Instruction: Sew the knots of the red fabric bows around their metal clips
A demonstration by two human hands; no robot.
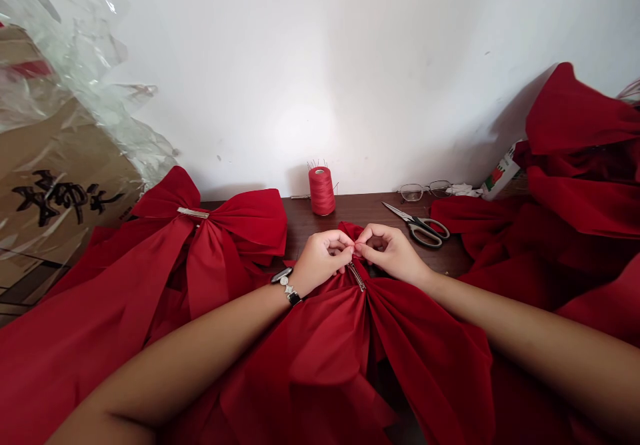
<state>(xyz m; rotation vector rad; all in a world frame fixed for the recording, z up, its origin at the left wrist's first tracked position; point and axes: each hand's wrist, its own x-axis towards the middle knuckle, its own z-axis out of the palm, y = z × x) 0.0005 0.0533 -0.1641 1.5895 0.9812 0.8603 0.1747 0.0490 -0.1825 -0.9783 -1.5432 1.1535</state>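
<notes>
A red fabric bow with long tails lies in front of me, a metal hair clip along its gathered middle. Just beyond the clip, my left hand and my right hand meet fingertip to fingertip over the bow. Both are closed in a pinch. Whatever sits between the fingertips is too small to make out, though a bit of red shows there. To the left rests a second red bow with a metal clip across its centre.
Beyond my hands stand a red thread spool with needles stuck in its top, scissors and eyeglasses on the brown table. Red fabric is heaped at right beside a white container. A cardboard box with clear plastic is at left.
</notes>
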